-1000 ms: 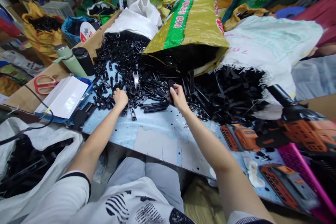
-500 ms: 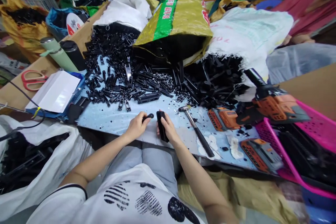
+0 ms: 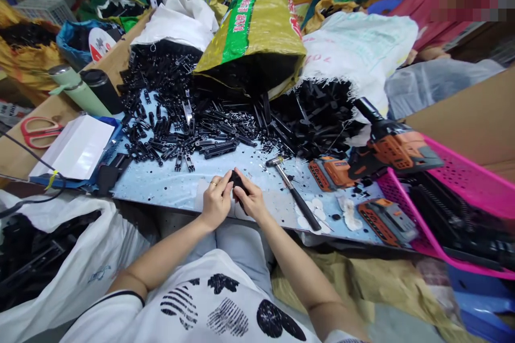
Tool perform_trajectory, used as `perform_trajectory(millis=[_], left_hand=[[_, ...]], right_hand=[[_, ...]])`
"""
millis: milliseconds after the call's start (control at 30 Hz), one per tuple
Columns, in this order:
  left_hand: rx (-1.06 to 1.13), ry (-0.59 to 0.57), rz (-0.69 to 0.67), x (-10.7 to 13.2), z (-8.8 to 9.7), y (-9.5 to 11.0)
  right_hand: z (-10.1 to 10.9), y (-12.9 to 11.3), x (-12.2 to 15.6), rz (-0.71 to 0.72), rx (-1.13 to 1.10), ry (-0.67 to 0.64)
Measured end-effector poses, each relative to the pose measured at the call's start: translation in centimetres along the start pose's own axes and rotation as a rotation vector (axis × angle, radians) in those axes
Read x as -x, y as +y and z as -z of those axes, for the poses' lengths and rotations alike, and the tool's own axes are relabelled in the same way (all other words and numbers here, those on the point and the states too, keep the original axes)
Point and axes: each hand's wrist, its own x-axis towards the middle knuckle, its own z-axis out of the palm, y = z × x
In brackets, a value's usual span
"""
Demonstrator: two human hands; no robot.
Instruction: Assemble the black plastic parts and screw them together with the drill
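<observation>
Both hands meet over the front edge of the table. My left hand has its fingers pinched at the top of a black plastic part; the small black piece it grips is mostly hidden by the fingers. My right hand is closed around the longer black part, whose lower end shows below the thumb. Whether the two pieces are joined cannot be made out. Right of the hands lies a hammer with a black handle. Beyond them spreads a pile of small black hinged-looking parts, and loose metal pins lie beside it.
A yellow sack and a white sack open onto the table. An orange power tool, battery packs and a pink basket stand right. Left are scissors, paper and bottles. Another person's hand shows behind.
My left hand has moved right and brought its small black piece against the long black part in my right hand. The view has shifted slightly.
</observation>
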Motion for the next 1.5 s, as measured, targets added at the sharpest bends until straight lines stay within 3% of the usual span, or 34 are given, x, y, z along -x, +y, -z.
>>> perform_trajectory(millis=[67, 133, 267, 400, 467, 533, 567, 600, 667, 733, 800, 867, 967, 1067, 1100, 1167, 1267, 1367, 1433, 1500], left_hand=[[0.014, 0.053, -0.019, -0.2, -0.3, 0.2], [0.029, 0.032, -0.065, -0.5, -0.3, -0.3], [0.084, -0.051, -0.097, -0.6, -0.2, -2.2], [0.041, -0.046, 0.049, 0.5, -0.6, -3.3], [-0.127, -0.088, 0.122, 0.7, -0.8, -3.5], [-0.320, -0.259, 0.042, 0.3, -0.9, -3.5], [-0.390, -0.383, -0.052, -0.1, -1.0, -3.5], [-0.438, -0.506, -0.154, -0.6, -1.1, -3.4], [-0.495, -0.698, -0.311, -1.7, -1.4, -3.3], [-0.544, -0.771, -0.368, -2.3, -1.5, -3.2], [-0.588, -0.755, -0.367, -2.3, -1.1, -3.3], [-0.626, -0.706, -0.342, -1.8, -0.1, -3.8], [-0.664, -0.671, -0.306, -0.9, 1.6, -5.3], [-0.655, -0.677, -0.264, -0.5, 2.7, -6.4], [-0.638, -0.683, -0.250, -0.5, 2.8, -6.6], [-0.579, -0.700, -0.235, -0.6, 2.5, -6.4], [-0.509, -0.735, -0.228, -0.9, 1.3, -5.4], [-0.497, -0.760, -0.208, -1.1, 0.5, -4.7], [-0.485, -0.766, -0.194, -1.3, 0.5, -4.7], [-0.461, -0.794, -0.191, -1.7, 0.8, -4.7]], right_hand=[[-0.8, 0.0, 0.2, 0.013, -0.002, 0.055], [-1.1, 0.2, 0.4, 0.049, 0.029, 0.061], [-0.5, 0.4, 0.3, 0.094, 0.115, -0.033], [1.5, 1.4, -2.1, 0.109, 0.303, -0.272], [3.9, 2.5, -5.0, 0.086, 0.551, -0.275], [7.1, 3.8, -8.9, -0.014, 0.869, -0.073], [8.9, 4.4, -10.8, -0.111, 1.029, 0.069], [10.7, 4.8, -12.7, -0.159, 1.080, 0.132], [13.5, 5.1, -15.6, -0.212, 1.137, 0.175], [14.7, 4.7, -16.7, -0.190, 1.148, 0.133], [14.2, 4.0, -15.7, -0.115, 1.162, 0.068], [12.6, 3.5, -12.7, -0.011, 1.162, -0.034], [9.9, 3.5, -6.2, 0.161, 1.105, -0.321], [8.7, 3.5, -0.8, 0.319, 1.003, -0.609], [8.4, 3.4, 0.2, 0.326, 0.986, -0.619], [7.3, 3.2, 0.5, 0.228, 0.993, -0.475], [4.6, 2.7, -2.0, -0.114, 1.042, -0.113], [2.8, 1.9, -4.7, -0.367, 1.083, -0.033], [3.3, 1.2, -4.8, -0.289, 1.049, -0.112], [4.7, 0.4, -3.4, -0.026, 0.960, -0.294]])
